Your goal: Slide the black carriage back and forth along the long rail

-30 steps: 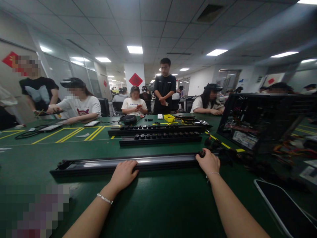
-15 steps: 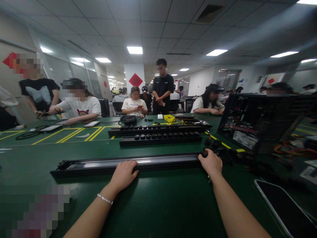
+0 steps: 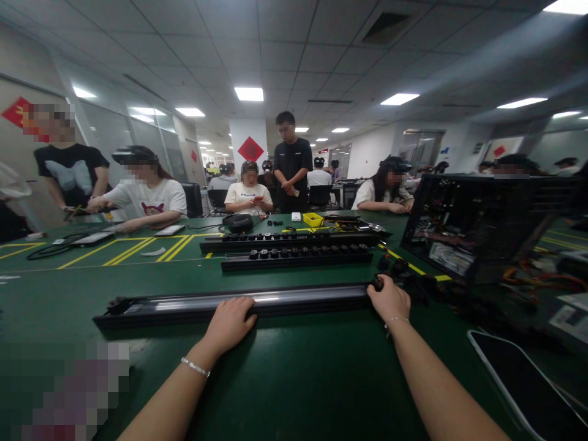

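A long black channel-shaped bar (image 3: 156, 308) with a shiny strip along its top lies crosswise on the green table in front of me. My left hand (image 3: 232, 321) grips the bar near its middle, fingers over the top and thumb along the near side. At the bar's right end, my right hand (image 3: 390, 297) has its fingers curled round a small black knob-like part (image 3: 377, 284). Most of that part is hidden by the fingers. Beyond the bar lie two similar black bars (image 3: 294, 263) carrying rows of small round black pieces.
To the right stands an open computer case (image 3: 441, 226) with loose cables (image 3: 519, 275). A phone-like slab (image 3: 519, 380) lies near my right forearm. Farther back are a yellow tray (image 3: 313, 219) and a white box (image 3: 296, 217). Several people sit or stand around the table (image 3: 298, 380).
Both my hands keep their places on the bar. The standing person across the table has shifted slightly left, and the view has moved a little.
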`<state>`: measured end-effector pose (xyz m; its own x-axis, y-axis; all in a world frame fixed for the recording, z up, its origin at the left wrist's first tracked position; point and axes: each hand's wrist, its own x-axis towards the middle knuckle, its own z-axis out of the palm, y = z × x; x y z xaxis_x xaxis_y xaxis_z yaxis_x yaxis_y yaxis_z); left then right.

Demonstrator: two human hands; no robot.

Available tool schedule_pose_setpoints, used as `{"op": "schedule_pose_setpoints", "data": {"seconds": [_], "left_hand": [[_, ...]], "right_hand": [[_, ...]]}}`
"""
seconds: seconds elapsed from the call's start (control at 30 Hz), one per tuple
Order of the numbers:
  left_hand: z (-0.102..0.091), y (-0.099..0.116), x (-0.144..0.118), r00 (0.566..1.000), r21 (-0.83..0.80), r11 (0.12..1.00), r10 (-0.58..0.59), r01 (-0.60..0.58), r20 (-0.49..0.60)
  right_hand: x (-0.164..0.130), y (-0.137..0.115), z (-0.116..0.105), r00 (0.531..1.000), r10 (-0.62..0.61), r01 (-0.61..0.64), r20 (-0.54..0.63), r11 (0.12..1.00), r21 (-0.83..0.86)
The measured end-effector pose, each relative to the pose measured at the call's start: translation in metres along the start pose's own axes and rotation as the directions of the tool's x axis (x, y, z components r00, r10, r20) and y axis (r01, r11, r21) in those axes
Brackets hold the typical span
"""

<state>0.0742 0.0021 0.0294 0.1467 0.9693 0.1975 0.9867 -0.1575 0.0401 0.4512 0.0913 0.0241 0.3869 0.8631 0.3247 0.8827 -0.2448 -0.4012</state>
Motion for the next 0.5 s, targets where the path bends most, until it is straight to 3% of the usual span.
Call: {"op": "schedule_pose_setpoints", "data": {"seconds": [0.5], "left_hand": [[0.0035,-0.0022,-0.0001,1.0,0.022,1.0,0.01,-0.01,-0.013]], "right_hand": [[0.0078,0.0089,0.0004,1.0,-0.006,0.006,0.0,1.0,-0.002]]}}
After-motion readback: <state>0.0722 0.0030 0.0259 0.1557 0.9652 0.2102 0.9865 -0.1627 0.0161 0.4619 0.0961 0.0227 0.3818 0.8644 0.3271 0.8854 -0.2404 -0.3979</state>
